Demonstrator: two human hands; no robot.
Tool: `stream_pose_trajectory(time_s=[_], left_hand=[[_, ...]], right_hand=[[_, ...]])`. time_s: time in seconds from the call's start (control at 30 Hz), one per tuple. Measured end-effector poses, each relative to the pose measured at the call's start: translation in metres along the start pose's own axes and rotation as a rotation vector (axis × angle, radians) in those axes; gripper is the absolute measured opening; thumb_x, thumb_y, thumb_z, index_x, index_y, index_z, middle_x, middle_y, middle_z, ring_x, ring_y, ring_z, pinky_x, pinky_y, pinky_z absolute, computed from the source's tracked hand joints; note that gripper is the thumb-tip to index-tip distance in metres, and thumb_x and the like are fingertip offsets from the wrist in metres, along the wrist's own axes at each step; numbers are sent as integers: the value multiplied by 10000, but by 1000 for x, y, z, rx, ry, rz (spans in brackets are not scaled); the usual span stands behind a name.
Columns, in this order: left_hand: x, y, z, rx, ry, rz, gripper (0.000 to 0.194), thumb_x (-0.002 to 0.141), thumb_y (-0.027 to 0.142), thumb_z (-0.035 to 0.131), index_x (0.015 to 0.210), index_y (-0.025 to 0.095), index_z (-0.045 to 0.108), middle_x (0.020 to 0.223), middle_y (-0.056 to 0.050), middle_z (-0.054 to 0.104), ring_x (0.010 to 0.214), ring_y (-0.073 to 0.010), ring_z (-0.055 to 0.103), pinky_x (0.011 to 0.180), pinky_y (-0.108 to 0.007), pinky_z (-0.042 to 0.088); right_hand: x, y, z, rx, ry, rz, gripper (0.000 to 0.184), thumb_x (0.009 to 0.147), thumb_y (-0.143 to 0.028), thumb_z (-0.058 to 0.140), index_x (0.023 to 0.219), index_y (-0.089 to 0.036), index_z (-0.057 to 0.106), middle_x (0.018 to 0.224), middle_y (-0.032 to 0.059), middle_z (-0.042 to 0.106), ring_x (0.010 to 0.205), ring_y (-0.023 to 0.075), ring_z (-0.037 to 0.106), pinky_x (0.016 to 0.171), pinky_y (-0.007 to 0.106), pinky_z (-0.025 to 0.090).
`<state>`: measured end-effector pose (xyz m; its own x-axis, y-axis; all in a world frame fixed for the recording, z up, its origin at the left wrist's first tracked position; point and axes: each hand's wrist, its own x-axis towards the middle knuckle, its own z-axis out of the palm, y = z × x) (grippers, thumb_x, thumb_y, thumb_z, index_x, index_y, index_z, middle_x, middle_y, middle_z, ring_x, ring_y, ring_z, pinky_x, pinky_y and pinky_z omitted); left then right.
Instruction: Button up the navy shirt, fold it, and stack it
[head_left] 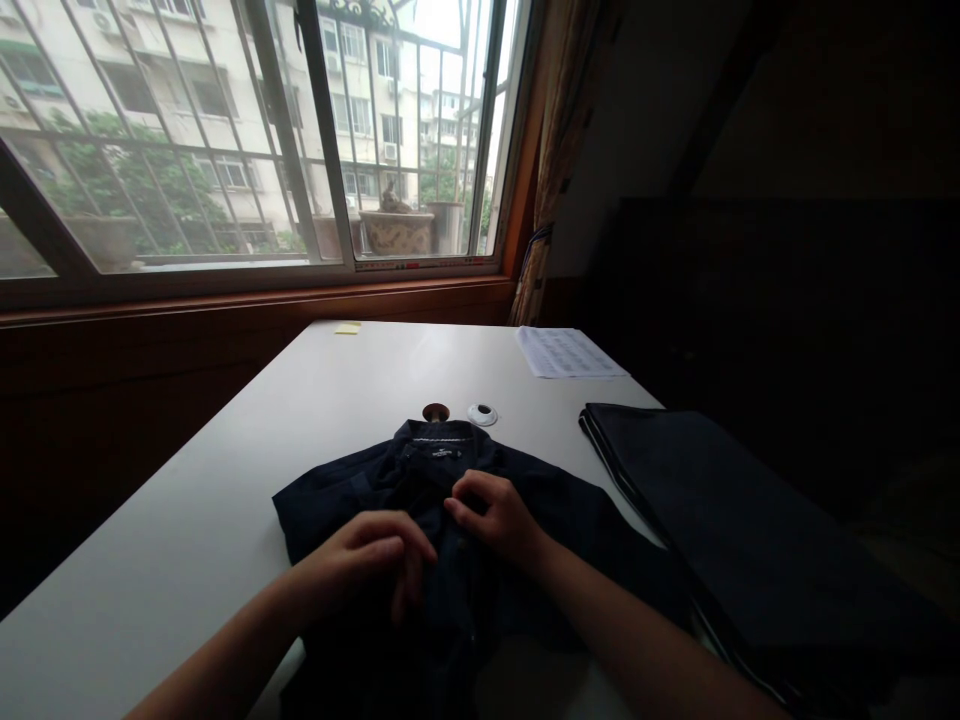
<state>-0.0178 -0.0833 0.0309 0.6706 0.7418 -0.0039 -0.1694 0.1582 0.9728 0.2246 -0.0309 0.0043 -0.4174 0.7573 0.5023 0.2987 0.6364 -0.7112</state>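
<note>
A dark navy collared shirt (540, 500) lies front up on the white table, its collar at the far side with a label inside the neck. My right hand (491, 512) is at the shirt's front just below the collar, thumb and fingers closed in a pinch on the cloth. Over the left side of the chest, my left hand (379, 555) has its fingers bent downward and loosely apart, with nothing visible in them. Whether its fingertips touch the cloth is hard to tell. The lower part of the shirt fades into shadow.
On the white table (217, 500), a dark folded cloth-like stack (720, 500) lies at the right. Printed papers (570, 352) and a yellow sticky note (347, 328) are at the far edge. Beyond the collar are a round hole (436, 412) and a white ring-shaped cap (482, 414). A barred window (405, 130) stands behind.
</note>
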Motion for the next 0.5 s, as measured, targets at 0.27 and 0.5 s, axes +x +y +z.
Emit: stream_pose_trajectory(time_s=[0.27,0.5], left_hand=[[11,1,-20,534,393,225,405,842,376,748,1211,245,644,1189,-103,633,1089,-259,619,945,-395,534],[12,-22,4,906,272,390,756,847,315,727,1515,326,373,1528,-123,401,1388,-338,385,1150,-540,365]], right_hand=[[7,-36,-11,111,360,108,161,911,-344,656,813,-218,634,754,-12,632,690,155,598,684,288,509],[-9,-89,9,156,17,-330,62,922,-246,603,868,-220,617,765,12,640,663,137,606,628,268,534]])
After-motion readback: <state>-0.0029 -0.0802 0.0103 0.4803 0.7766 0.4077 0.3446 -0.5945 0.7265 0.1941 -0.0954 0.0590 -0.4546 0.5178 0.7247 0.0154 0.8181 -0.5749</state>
